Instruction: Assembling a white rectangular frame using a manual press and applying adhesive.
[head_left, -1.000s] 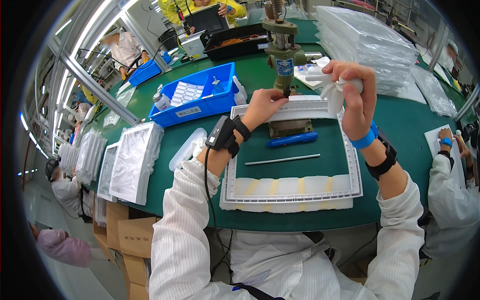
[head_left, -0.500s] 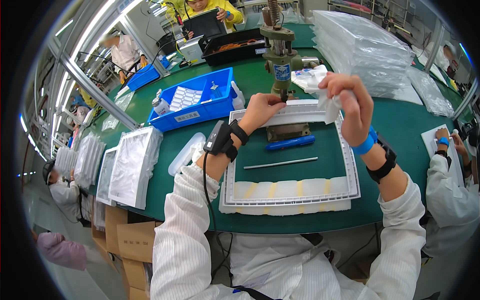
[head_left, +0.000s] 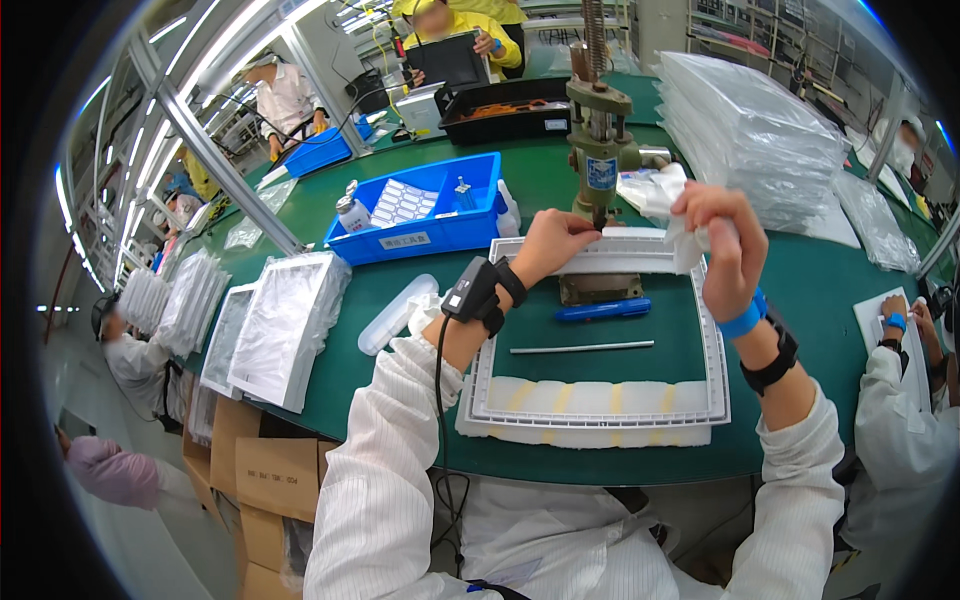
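A white rectangular plastic frame (head_left: 712,365) lies on the green bench with its far side under a green hand press (head_left: 600,145). My left hand (head_left: 552,245) is closed in a pinch at that far side, right beside the press tip; anything between its fingertips is too small to make out. Raised over the frame's far right corner, my right hand (head_left: 728,245) is closed around a crumpled white wipe (head_left: 688,250). Inside the frame are a blue marker pen (head_left: 603,310) and a thin grey rod (head_left: 582,348). White foam (head_left: 600,398) supports the near side.
A blue tray (head_left: 460,232) with a bottle and labels stands at the far left. Bagged white frames (head_left: 285,330) lean at left, near a clear plastic case (head_left: 398,315). Wrapped sheets (head_left: 745,140) are piled at far right. A black bin (head_left: 505,110) sits behind; co-workers are around.
The whole view has shifted, so the scene sits further right and lower. My left hand stays at the press tip. My right hand still grips the wipe over the frame's corner.
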